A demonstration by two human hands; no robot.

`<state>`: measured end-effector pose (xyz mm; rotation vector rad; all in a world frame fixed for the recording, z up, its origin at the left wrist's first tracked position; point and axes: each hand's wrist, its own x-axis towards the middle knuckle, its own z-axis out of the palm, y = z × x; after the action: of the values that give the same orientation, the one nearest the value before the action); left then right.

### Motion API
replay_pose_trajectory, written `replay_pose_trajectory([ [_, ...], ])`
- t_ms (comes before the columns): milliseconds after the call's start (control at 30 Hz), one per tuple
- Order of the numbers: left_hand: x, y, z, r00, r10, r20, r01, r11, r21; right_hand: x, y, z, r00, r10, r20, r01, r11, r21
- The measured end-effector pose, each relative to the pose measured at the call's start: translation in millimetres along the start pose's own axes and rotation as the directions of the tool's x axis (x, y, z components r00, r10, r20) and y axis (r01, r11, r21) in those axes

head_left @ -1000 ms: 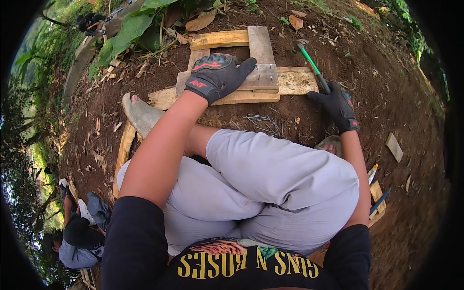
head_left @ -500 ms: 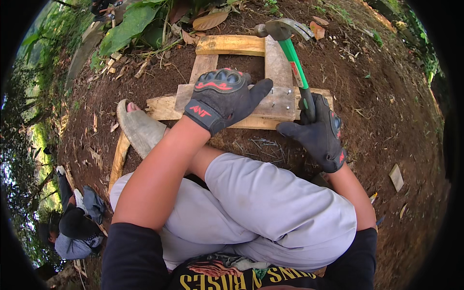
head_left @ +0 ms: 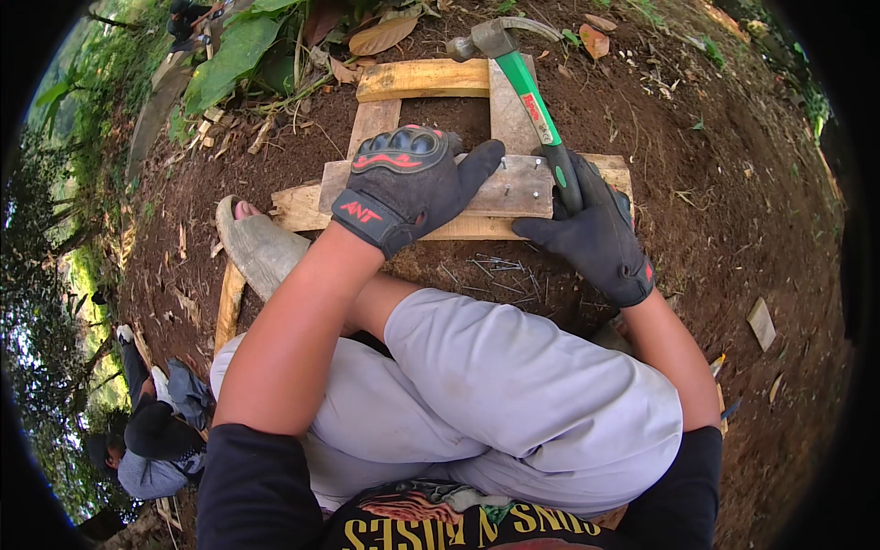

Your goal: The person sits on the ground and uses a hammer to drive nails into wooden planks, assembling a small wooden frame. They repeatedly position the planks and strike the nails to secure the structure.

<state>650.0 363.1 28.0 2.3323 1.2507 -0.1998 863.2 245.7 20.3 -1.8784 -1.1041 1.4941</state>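
Observation:
My left hand (head_left: 401, 188), in a black glove with hard knuckle guards, is closed over a short wooden plank (head_left: 490, 200), its thumb stretched toward several nails (head_left: 535, 194) standing in the plank's right end. That plank lies across the near part of a wooden frame (head_left: 422, 81) on the soil. Beside the plank's right end, my gloved right hand (head_left: 596, 240) grips a claw hammer (head_left: 536, 105) low on its green and black handle. The metal head points away from me, raised above the frame's far right corner. Some right-hand fingers are hidden behind the handle.
Loose nails (head_left: 500, 273) lie on the soil between the frame and my legs. My sandalled foot (head_left: 261, 247) rests near the frame's left end, beside a wood strip (head_left: 230, 302). Another person (head_left: 160, 440) sits at lower left. Broad leaves (head_left: 234, 64) grow beyond the frame.
The hammer head has shifted left and slightly away from me, and the right hand has come a little closer to the plank. My left hand keeps its hold. The whole view has shifted slightly.

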Motion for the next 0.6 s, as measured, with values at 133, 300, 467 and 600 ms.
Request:
replay_pose_trajectory([
  [133, 0, 4, -5, 1.000, -0.028, 0.009, 0.028, 1.000, -0.013, -4, -14, -3, 0.998, -0.045, -0.047, 0.038, 0.991, -0.131],
  [300, 0, 4, -3, 0.999, -0.039, -0.008, 0.039, 0.999, -0.020, -6, -20, -4, 0.997, -0.059, -0.059, 0.046, 0.979, -0.198],
  [467, 1, 4, -4, 0.999, -0.033, 0.010, 0.033, 0.999, -0.019, -4, -13, -3, 0.997, -0.056, -0.049, 0.050, 0.991, -0.120],
  [600, 1, 8, -10, 0.996, -0.068, 0.059, 0.070, 0.997, -0.031, -5, -14, -2, 0.995, -0.072, -0.062, 0.067, 0.994, -0.089],
])
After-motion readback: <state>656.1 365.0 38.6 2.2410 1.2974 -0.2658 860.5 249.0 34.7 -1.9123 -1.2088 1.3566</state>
